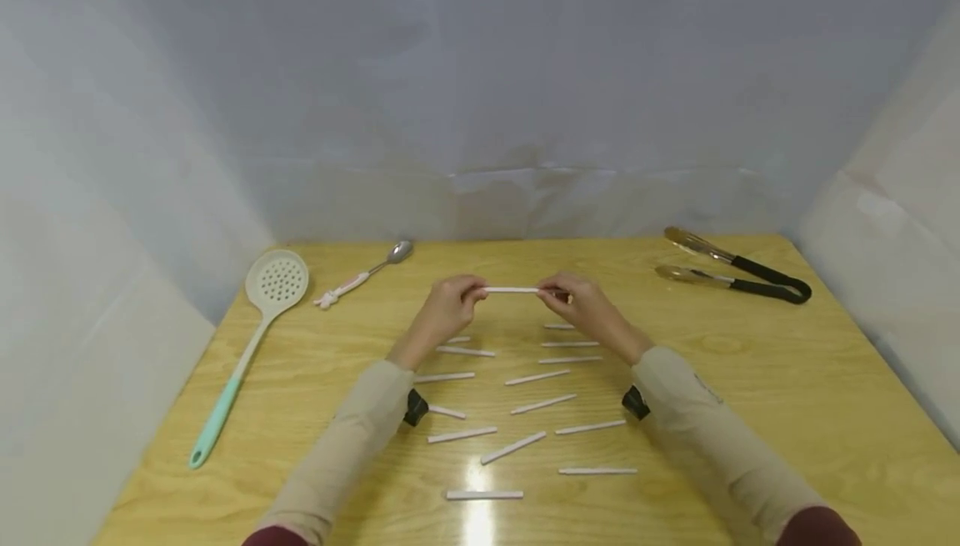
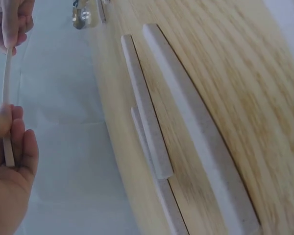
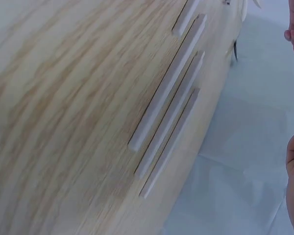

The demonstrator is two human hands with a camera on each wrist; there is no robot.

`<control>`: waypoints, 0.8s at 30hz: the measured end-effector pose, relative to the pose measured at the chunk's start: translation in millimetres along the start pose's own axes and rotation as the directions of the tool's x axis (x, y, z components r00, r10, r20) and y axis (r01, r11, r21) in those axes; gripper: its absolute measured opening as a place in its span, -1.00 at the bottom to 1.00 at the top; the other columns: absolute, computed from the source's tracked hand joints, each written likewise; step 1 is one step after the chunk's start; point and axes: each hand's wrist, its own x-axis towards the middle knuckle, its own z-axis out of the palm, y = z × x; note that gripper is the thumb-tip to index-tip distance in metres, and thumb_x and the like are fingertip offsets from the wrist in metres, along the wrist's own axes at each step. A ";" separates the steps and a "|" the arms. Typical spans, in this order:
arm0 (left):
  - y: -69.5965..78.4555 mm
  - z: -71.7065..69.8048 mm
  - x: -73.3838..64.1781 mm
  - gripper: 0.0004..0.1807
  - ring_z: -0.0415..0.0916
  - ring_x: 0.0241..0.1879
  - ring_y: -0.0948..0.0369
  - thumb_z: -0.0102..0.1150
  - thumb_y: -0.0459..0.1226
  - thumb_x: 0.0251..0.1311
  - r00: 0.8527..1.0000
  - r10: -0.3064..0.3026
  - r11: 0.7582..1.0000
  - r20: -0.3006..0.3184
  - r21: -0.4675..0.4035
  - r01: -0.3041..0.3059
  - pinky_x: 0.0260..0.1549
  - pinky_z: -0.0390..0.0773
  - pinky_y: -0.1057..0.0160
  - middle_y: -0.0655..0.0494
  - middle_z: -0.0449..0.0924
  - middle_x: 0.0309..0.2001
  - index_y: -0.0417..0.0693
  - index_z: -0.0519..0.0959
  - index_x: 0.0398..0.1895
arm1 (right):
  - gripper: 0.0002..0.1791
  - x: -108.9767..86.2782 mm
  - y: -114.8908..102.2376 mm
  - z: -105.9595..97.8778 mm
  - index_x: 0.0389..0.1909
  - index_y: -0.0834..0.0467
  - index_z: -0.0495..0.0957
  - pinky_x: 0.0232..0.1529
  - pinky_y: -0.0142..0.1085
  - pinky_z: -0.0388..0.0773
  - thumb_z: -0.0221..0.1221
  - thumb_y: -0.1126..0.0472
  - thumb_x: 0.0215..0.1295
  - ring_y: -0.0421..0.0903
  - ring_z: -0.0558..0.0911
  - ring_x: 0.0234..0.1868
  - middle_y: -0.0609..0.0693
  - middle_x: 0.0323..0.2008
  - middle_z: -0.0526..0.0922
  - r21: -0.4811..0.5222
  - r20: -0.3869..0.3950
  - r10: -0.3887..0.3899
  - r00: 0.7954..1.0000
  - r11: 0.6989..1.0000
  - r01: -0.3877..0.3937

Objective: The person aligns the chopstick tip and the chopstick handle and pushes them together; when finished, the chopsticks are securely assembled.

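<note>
Slotted skimmer [image 1: 252,347], pale head, mint handle end: laid along the left edge of the table [image 1: 832,379], head towards the far left corner. Spoon [image 1: 360,278], pink-and-white handle: placed near the far edge, bowl pointed at that edge. Left hand [image 1: 450,303]: thumb and fingers clamped on one end of the white stick [image 1: 512,289], which is held level, raised off the table towards the far edge. Loose sticks [image 1: 462,435], white: scattered in two rough columns between the forearms. Right hand [image 1: 583,303]: fingertips pinched on the stick's other end. Tongs [image 1: 760,271], black-handled: laid spread near the far right corner.
</note>
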 end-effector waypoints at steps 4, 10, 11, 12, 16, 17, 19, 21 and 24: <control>-2.4 -2.5 -0.9 -0.84 0.55 -0.38 0.11 0.13 -0.40 0.26 0.997 -0.046 0.999 0.062 -0.012 0.047 -0.35 0.60 0.22 -0.11 0.66 -0.31 -0.34 0.61 -0.19 | -0.89 1.2 3.7 -1.7 -0.29 0.32 0.64 -0.50 -0.38 0.48 0.27 0.42 0.14 -0.20 0.46 -0.51 0.05 -0.46 0.59 -0.011 0.032 -0.005 0.999 1.000 0.005; -4.4 -8.5 -0.1 -0.76 0.58 -0.27 0.09 0.08 -0.30 0.33 0.983 -0.106 0.993 0.151 -0.029 0.112 -0.24 0.61 0.21 -0.09 0.66 -0.21 -0.28 0.60 -0.09 | -0.87 1.8 6.9 -7.6 -0.26 0.33 0.64 -0.49 -0.38 0.48 0.27 0.41 0.15 -0.19 0.46 -0.50 0.08 -0.41 0.59 -0.024 0.053 0.047 0.997 0.999 -0.046; -4.8 -9.6 0.3 -0.76 0.58 -0.25 0.09 0.07 -0.29 0.33 0.980 -0.117 0.992 0.160 -0.029 0.123 -0.22 0.61 0.20 -0.09 0.66 -0.19 -0.27 0.60 -0.08 | -0.87 1.7 7.3 -9.0 -0.25 0.33 0.64 -0.48 -0.37 0.48 0.27 0.41 0.16 -0.18 0.46 -0.49 0.08 -0.40 0.59 -0.025 0.053 0.063 0.997 0.998 -0.061; -5.0 -10.8 0.7 -0.75 0.58 -0.23 0.08 0.07 -0.28 0.34 0.978 -0.126 0.991 0.168 -0.029 0.132 -0.20 0.61 0.18 -0.09 0.66 -0.17 -0.26 0.60 -0.07 | -0.87 1.5 8.2 -10.2 -0.25 0.32 0.64 -0.47 -0.37 0.49 0.26 0.41 0.16 -0.18 0.46 -0.49 0.08 -0.40 0.58 -0.027 0.052 0.077 0.996 0.997 -0.076; -9.7 -13.4 2.6 -0.74 0.59 -0.18 0.05 0.07 -0.29 0.33 0.973 -0.136 0.989 0.187 -0.032 0.145 -0.15 0.60 0.15 -0.12 0.64 -0.11 -0.27 0.59 -0.04 | -0.87 1.3 12.2 -13.1 -0.25 0.33 0.64 -0.45 -0.36 0.51 0.26 0.41 0.16 -0.16 0.49 -0.47 0.10 -0.38 0.59 -0.033 0.048 0.106 0.993 0.994 -0.104; -11.4 -13.8 2.8 -0.74 0.59 -0.18 0.04 0.08 -0.32 0.32 0.973 -0.133 0.989 0.189 -0.034 0.141 -0.15 0.61 0.15 -0.14 0.64 -0.09 -0.28 0.59 -0.03 | -0.87 1.4 13.2 -13.2 -0.25 0.33 0.64 -0.45 -0.36 0.51 0.26 0.41 0.16 -0.16 0.49 -0.47 0.10 -0.38 0.59 -0.034 0.046 0.111 0.993 0.993 -0.109; -15.4 -14.3 2.7 -0.75 0.60 -0.16 0.02 0.09 -0.37 0.29 0.973 -0.126 0.990 0.193 -0.037 0.135 -0.14 0.61 0.15 -0.18 0.63 -0.08 -0.31 0.58 -0.02 | -0.87 1.2 15.8 -12.8 -0.25 0.34 0.64 -0.45 -0.36 0.51 0.26 0.41 0.17 -0.15 0.49 -0.47 0.11 -0.39 0.58 -0.033 0.044 0.122 0.992 0.992 -0.121; -19.6 -15.1 1.7 -0.74 0.60 -0.16 0.01 0.10 -0.42 0.27 0.972 -0.129 0.990 0.198 -0.038 0.139 -0.16 0.61 0.16 -0.19 0.62 -0.07 -0.32 0.57 0.00 | -0.87 0.3 19.4 -11.8 -0.26 0.34 0.65 -0.45 -0.38 0.50 0.27 0.40 0.17 -0.16 0.48 -0.47 0.10 -0.40 0.58 -0.032 0.044 0.146 0.988 0.989 -0.145; -25.5 -16.3 1.2 -0.73 0.59 -0.16 0.03 0.09 -0.40 0.28 0.963 -0.158 0.986 0.219 -0.021 0.167 -0.19 0.61 0.18 -0.17 0.63 -0.10 -0.30 0.57 0.01 | -0.87 -0.9 25.3 -10.0 -0.26 0.33 0.65 -0.43 -0.38 0.51 0.27 0.38 0.18 -0.15 0.49 -0.46 0.09 -0.40 0.58 -0.038 0.053 0.183 0.982 0.983 -0.181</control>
